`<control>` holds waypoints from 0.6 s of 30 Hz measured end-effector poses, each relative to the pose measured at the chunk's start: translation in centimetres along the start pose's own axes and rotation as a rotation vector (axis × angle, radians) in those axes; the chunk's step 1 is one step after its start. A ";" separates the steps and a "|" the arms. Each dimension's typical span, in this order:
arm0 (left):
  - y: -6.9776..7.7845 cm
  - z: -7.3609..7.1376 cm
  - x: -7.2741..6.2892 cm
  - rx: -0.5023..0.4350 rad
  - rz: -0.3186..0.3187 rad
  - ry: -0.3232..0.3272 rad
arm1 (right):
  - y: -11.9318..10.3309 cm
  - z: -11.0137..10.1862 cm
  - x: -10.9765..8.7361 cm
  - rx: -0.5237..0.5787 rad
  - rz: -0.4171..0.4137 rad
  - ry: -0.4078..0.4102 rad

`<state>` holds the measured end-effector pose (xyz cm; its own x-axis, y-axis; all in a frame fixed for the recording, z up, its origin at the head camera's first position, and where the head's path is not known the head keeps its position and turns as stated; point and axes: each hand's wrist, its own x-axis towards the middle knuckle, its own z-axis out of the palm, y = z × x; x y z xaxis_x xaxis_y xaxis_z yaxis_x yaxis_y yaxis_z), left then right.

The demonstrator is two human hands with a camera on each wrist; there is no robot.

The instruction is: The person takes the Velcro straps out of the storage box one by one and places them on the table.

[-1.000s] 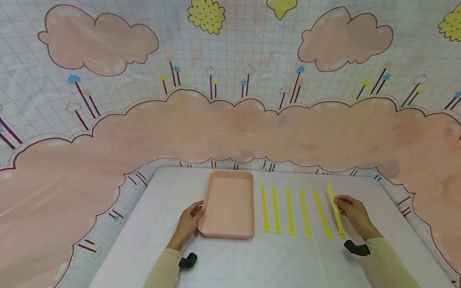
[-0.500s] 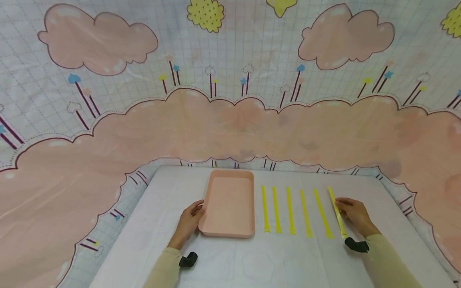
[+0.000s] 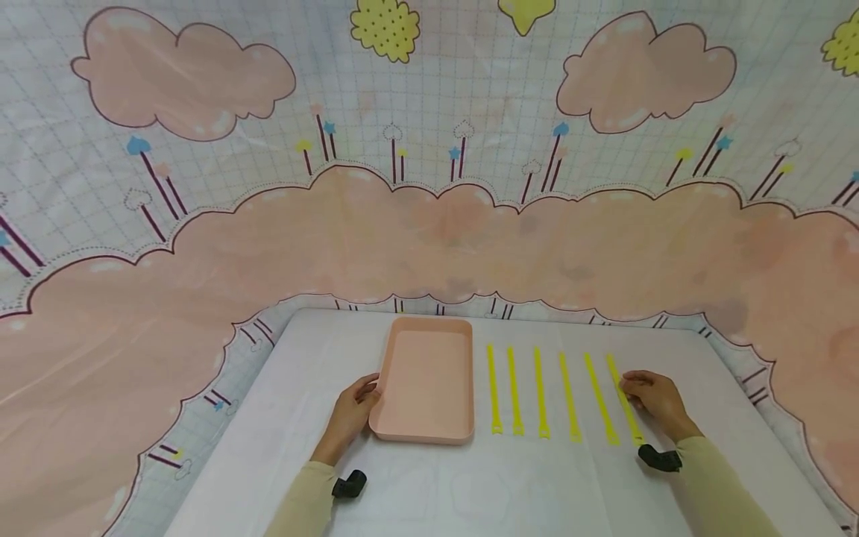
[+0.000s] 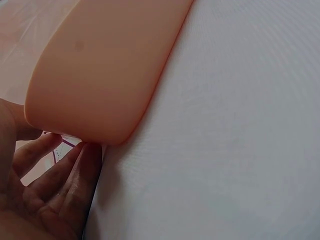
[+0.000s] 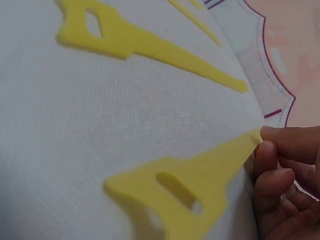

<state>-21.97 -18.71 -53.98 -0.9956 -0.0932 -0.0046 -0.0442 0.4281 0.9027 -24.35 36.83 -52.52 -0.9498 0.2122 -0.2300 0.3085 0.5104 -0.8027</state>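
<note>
My left hand holds the left side of a shallow pink tray; in the left wrist view its fingers meet the outer wall at a corner. My right hand pinches the rightmost yellow cable tie, a flat strap with a wider slotted head. In the right wrist view thumb and fingers grip the narrow part, and the head points toward the camera. Another cable tie lies beside it, partly cut off by the frame.
Several similar yellow straps lie spaced in a row between tray and right hand. All rest on a white-covered table. A patterned cloth with clouds hangs behind the table. Black wrist mounts sit below both hands.
My right hand has brought the rightmost cable tie down and a little left, nearer the row; its far end sits lower than before. My left hand and the tray have stayed in place.
</note>
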 end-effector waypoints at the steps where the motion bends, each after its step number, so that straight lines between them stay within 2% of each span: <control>1: 0.0 0.0 0.0 -0.001 0.002 0.000 | 0.0 0.0 -0.1 -0.001 -0.005 0.003; 10: -0.2 0.0 -0.3 0.002 -0.002 -0.003 | 0.2 0.5 -1.1 0.034 -0.017 0.047; 13: -0.2 0.0 -0.3 0.003 -0.003 -0.004 | -0.4 0.7 -1.8 0.048 -0.052 0.046; 18: -0.3 0.1 0.0 -0.005 0.001 -0.005 | -2.3 1.1 -3.0 0.084 -0.156 0.044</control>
<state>-21.93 -18.71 -54.31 -0.9960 -0.0888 -0.0059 -0.0432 0.4236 0.9048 -22.27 34.13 -50.55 -0.9819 0.1730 -0.0767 0.1506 0.4691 -0.8702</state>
